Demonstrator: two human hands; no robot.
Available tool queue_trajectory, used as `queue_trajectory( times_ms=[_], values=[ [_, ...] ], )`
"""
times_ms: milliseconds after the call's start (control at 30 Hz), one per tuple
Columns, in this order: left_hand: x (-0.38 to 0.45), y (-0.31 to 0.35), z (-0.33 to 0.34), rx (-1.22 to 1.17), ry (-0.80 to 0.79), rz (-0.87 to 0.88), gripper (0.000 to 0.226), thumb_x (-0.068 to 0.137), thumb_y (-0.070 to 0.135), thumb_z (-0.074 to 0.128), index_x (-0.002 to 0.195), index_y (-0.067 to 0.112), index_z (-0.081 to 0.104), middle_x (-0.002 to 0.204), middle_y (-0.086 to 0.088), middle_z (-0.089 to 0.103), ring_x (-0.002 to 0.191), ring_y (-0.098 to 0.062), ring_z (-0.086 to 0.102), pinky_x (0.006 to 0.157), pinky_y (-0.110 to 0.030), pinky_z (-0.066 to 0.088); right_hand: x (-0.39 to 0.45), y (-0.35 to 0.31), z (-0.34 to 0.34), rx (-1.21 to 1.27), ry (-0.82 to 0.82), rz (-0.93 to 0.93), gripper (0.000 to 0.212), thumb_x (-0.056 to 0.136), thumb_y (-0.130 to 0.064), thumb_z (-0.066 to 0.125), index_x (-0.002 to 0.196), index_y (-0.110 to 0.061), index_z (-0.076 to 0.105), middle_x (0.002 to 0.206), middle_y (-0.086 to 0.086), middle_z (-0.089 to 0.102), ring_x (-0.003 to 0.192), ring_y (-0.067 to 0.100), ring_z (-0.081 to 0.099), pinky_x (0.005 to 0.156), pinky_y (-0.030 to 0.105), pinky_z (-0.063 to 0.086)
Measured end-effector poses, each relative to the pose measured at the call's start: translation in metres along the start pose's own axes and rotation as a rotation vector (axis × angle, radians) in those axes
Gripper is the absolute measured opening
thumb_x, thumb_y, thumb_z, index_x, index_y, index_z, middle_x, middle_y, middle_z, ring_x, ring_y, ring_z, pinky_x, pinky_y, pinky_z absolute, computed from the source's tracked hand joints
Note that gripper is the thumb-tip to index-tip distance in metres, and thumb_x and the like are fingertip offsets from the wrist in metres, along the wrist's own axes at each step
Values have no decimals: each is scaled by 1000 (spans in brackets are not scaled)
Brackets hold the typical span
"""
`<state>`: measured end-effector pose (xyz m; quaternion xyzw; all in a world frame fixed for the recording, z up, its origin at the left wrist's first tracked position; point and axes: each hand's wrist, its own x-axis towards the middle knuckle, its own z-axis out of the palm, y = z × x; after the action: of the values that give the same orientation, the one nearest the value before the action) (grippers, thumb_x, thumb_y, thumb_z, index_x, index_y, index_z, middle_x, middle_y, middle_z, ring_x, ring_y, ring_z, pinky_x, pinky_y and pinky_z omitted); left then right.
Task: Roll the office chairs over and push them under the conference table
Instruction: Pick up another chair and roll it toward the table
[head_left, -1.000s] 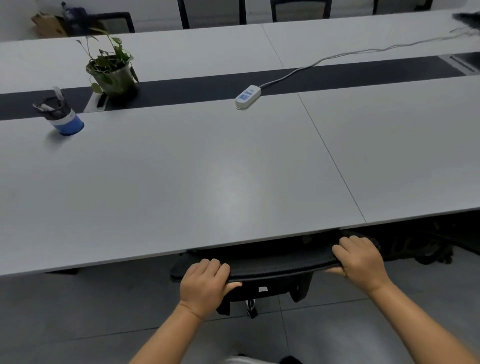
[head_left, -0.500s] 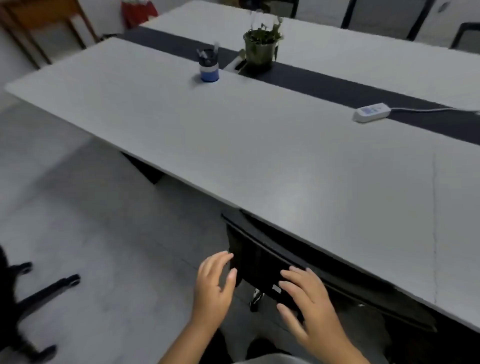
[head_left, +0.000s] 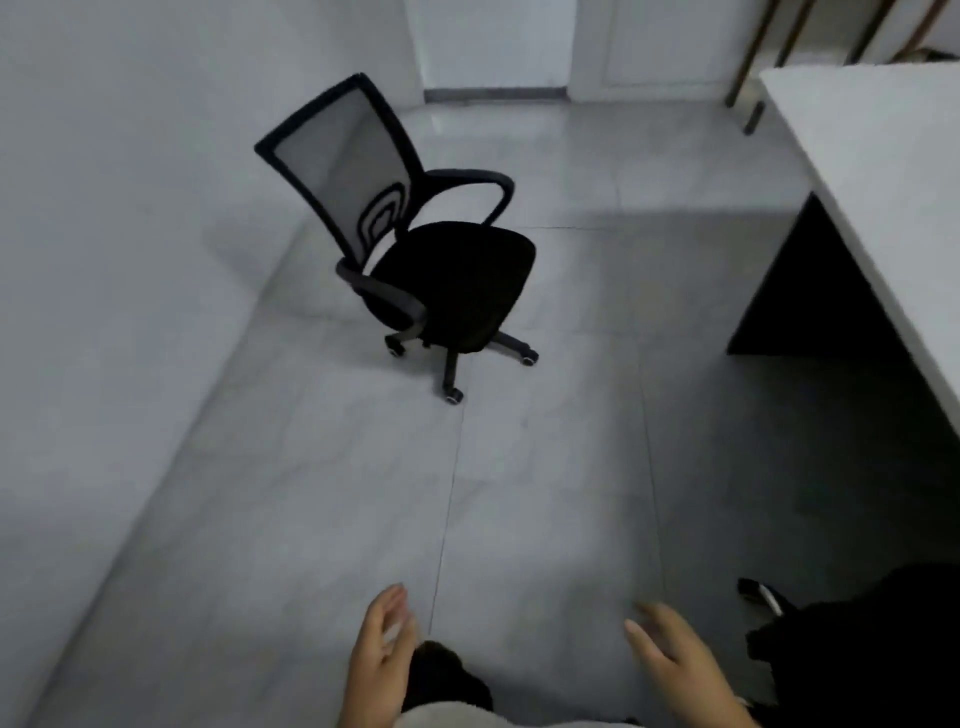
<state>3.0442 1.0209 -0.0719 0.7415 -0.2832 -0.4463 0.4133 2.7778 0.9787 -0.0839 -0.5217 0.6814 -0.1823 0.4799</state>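
A black office chair (head_left: 447, 275) with a mesh back and two armrests stands free on the tiled floor, ahead and slightly left, its seat turned toward the table. The white conference table (head_left: 878, 171) runs along the right edge, with a dark panel leg beneath it. At the bottom right, part of another black chair (head_left: 862, 649) with one caster shows beside the table. My left hand (head_left: 382, 652) and my right hand (head_left: 675, 665) hang low in the view, fingers apart, holding nothing and well short of the free chair.
A white wall (head_left: 104, 260) closes the left side. A white door (head_left: 493, 47) stands at the far end of the room. Brown and dark furniture legs (head_left: 753, 62) rise beyond the table's far corner. Grey floor tiles (head_left: 519, 493) lie between me and the chair.
My hands let go of the chair pushed under the table. The view swung left from the tabletop to the floor, bringing the free-standing chair into sight.
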Motion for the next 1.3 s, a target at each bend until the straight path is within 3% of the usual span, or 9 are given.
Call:
queue_trajectory(
  times_ms=[67,133,367,533,667,800,1000,1133,1300],
  values=[
    [24,3,-45,-53,94,51,25,87,-2,47,110,10,49,112,-8,53,106,-20,48,70,-3,41,27,-54,43,-8,-101,-46,30,81,-28,63,106,-14,54,110,6,58,100,11,56,80,19,39],
    [50,10,-90,-88,144,85,26,88,-1,47,108,15,46,109,-5,53,100,-15,50,80,-14,39,52,-109,88,2,-149,-120,21,87,-15,55,106,-20,49,118,5,54,99,15,52,84,22,38],
    [128,9,-213,-123,293,99,27,83,-7,54,104,9,48,102,-12,55,85,11,58,67,6,39,83,-238,216,-13,-366,-191,20,90,-18,49,109,-24,48,115,-3,52,102,9,50,66,-4,39],
    [197,1,-256,-153,286,-1,27,81,-1,57,99,17,48,100,-14,56,71,21,57,61,3,43,130,-271,261,-65,-336,-130,30,88,-15,52,118,-12,51,119,3,54,100,13,52,69,5,42],
    [287,33,-299,-105,331,41,29,84,-9,50,103,11,46,102,-12,55,84,-2,62,63,4,41,200,-334,312,-93,-319,-149,29,89,-19,51,117,-14,50,118,0,51,101,14,51,79,19,38],
    [386,88,-348,-113,385,94,27,84,-11,49,102,9,46,95,-6,54,72,22,55,62,4,40,278,-436,366,-50,-376,-245,22,90,-20,50,112,-23,48,114,-4,49,103,12,49,87,23,39],
    [500,139,-403,-194,434,106,25,70,14,55,95,19,53,93,-13,59,69,20,57,61,3,41,362,-545,417,-32,-445,-250,19,89,-19,51,107,-26,47,102,-19,48,104,10,50,88,21,38],
    [584,150,-441,-222,467,57,44,71,7,64,72,52,64,88,-6,59,63,20,57,60,4,41,411,-582,447,17,-369,-126,18,87,-18,54,103,-24,48,108,-6,53,98,10,51,86,23,38],
    [721,199,-485,-187,351,128,32,81,-15,51,94,14,51,101,-18,52,64,21,56,61,3,41,488,-658,503,32,-257,-147,20,87,-13,54,104,-22,47,107,2,51,99,12,50,86,23,36]
  ],
)
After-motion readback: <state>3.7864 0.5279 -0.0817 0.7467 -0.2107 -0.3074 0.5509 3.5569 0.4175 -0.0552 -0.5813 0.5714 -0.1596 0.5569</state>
